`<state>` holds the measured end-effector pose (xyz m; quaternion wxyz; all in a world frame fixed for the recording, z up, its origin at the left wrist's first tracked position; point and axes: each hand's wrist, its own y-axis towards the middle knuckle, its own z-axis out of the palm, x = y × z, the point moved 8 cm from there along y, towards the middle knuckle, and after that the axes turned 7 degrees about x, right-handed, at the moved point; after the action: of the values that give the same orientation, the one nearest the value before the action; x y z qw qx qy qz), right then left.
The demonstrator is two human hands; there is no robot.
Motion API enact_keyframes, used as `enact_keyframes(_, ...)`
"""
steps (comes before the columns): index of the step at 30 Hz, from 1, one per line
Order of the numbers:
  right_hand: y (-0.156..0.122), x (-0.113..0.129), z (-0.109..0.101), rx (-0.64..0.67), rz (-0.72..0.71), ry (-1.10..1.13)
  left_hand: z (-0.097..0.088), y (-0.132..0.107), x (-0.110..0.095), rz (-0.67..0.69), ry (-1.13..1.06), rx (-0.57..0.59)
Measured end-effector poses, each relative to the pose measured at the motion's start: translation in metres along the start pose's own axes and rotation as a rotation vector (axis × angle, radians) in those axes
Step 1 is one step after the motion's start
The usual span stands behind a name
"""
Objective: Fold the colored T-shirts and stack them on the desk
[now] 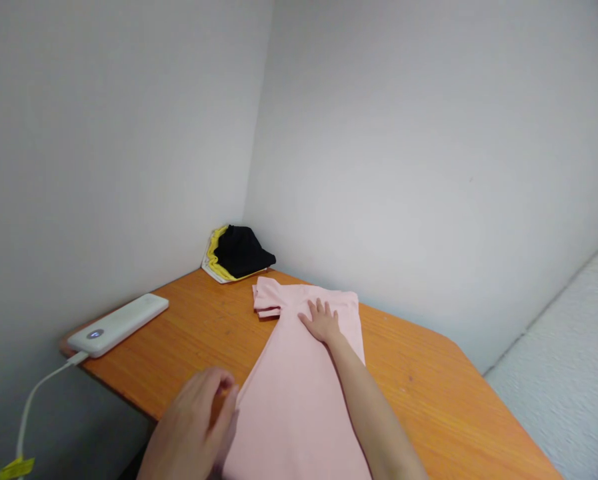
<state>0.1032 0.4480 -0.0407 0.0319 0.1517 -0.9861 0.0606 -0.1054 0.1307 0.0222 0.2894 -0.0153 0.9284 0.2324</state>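
The pink T-shirt [296,400] lay on the orange table [429,393], its sleeve folded near the far edge. The right hand [321,321] pressed on it, grip spread wide; the curled left hand [191,420] sat at its side edge, hold on cloth impossible to tell. Open room lay rightward; a white power bank [117,325] sat left.

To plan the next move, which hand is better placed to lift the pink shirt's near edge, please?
Probably the left hand: it is at the shirt's edge; the right lies flat farther up.
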Motion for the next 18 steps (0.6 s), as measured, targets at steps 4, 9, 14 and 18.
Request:
enact_keyframes(4,-0.002,-0.001,0.003,-0.014,-0.007,0.028,0.027,0.099,-0.004,0.023,0.197,0.108)
enact_keyframes(9,-0.001,-0.004,0.0,-0.037,-0.032,0.063,0.075,0.182,0.002,0.071,0.312,0.186)
enact_keyframes(14,0.001,-0.004,0.003,-0.042,-0.017,0.092,0.088,0.192,0.001,0.126,0.353,0.274)
enact_keyframes(18,-0.001,-0.003,0.001,-0.036,-0.011,0.094,0.087,0.205,0.021,0.012,0.331,0.298)
